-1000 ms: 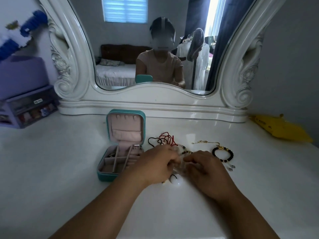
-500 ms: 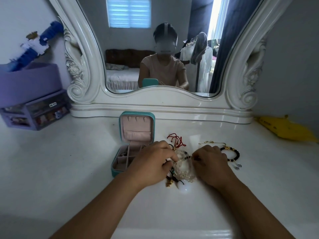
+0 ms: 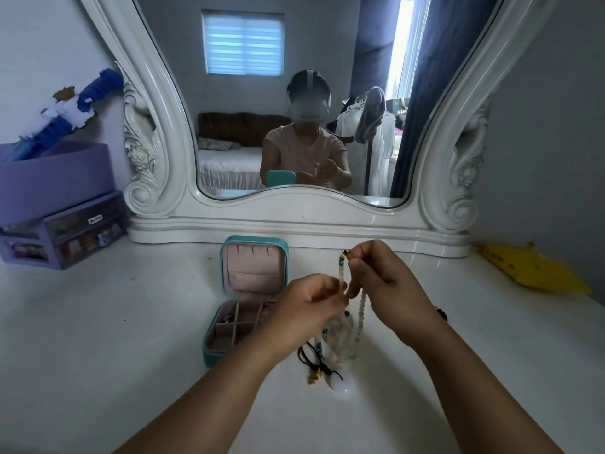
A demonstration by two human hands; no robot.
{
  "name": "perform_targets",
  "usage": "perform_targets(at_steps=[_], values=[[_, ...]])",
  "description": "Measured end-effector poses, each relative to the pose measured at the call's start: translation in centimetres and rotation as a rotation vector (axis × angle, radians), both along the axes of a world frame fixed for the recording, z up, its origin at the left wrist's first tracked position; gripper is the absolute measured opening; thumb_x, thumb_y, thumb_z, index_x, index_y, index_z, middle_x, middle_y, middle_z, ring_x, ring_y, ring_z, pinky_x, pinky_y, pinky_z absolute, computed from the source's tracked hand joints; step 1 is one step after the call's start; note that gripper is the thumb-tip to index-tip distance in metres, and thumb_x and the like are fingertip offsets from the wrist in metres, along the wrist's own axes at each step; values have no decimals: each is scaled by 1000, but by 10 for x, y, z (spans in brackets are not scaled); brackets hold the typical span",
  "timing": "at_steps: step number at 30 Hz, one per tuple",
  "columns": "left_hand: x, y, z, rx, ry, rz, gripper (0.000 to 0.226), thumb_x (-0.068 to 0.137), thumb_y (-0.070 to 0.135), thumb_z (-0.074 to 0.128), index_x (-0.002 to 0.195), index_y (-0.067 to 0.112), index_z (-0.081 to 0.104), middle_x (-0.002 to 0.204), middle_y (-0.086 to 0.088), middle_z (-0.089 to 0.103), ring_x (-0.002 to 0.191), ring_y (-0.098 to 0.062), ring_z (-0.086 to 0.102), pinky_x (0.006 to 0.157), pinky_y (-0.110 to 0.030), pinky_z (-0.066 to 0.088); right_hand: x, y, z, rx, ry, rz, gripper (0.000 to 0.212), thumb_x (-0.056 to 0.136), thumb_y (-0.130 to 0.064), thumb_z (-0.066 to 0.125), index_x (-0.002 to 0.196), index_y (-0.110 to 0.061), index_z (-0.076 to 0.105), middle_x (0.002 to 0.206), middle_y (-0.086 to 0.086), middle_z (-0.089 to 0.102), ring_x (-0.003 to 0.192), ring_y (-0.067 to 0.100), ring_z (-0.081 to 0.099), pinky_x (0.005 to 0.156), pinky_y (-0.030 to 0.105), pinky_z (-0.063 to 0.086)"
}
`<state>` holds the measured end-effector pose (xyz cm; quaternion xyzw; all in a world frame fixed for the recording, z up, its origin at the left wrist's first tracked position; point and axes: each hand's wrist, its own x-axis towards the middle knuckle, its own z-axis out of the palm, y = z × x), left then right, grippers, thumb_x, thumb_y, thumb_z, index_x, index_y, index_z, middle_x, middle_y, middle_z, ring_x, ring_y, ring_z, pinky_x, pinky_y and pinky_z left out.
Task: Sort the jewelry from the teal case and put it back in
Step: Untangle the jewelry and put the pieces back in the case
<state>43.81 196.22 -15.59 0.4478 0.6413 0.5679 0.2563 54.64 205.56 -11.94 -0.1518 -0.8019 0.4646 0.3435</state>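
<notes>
The teal case (image 3: 212, 350) stands open on the white dresser, its pink lid upright and its divided tray facing me. Just right of it, my left hand (image 3: 306, 309) and my right hand (image 3: 388, 280) both pinch a string of pale white beads (image 3: 361, 311), lifted above the tabletop. Its top end, with small teal and gold beads, sits at my right fingertips. The rest hangs down in a bunch to black cords and a white pendant (image 3: 340, 389) on the surface. A dark bead bracelet (image 3: 442, 313) peeks out behind my right wrist.
A large white-framed mirror (image 3: 294, 221) stands behind the case. A purple drawer organiser (image 3: 65, 231) sits at the left, with a blue and white toy above it. A yellow object (image 3: 530, 270) lies at the right by the wall.
Both hands rose from the tabletop and lifted the white bead string, which now hangs between them. The view moved closer; the red cord is now hidden behind my hands.
</notes>
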Motion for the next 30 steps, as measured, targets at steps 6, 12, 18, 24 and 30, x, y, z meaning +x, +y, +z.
perform_targets(at_steps=[6,12,18,24,30], values=[[-2,-3,15,82,-205,-25,23,89,23,54,71,13,66,68,-3,65,77,-17,65,86,-34,50,-13,11,-2,22,75,-93,7,94,-15,45,90,-14,50,69,-4,50,59,8,45,60,26,42],[-20,6,22,303,-613,-34,21,80,33,51,66,18,56,54,4,54,59,-11,59,74,-32,43,-23,20,-22,78,32,-147,6,86,-13,61,88,-18,59,58,-6,49,48,-1,43,50,11,38],[-22,13,10,349,-468,25,19,80,25,53,89,25,70,110,3,71,73,-5,62,71,-26,43,-27,30,-45,160,-26,-158,27,83,-9,64,59,-19,56,59,-5,55,55,3,49,54,12,37],[-22,14,1,216,-128,-24,54,87,2,56,124,41,44,121,15,62,102,-3,63,79,-19,50,-20,27,-37,224,123,-103,20,78,-12,65,67,-28,62,71,-4,62,63,8,57,58,8,39],[-17,14,1,120,51,19,10,85,18,63,80,25,67,74,8,65,66,-3,59,63,-22,44,-16,22,-31,129,175,8,8,76,-19,66,75,-23,73,69,-5,66,66,9,61,62,11,43]])
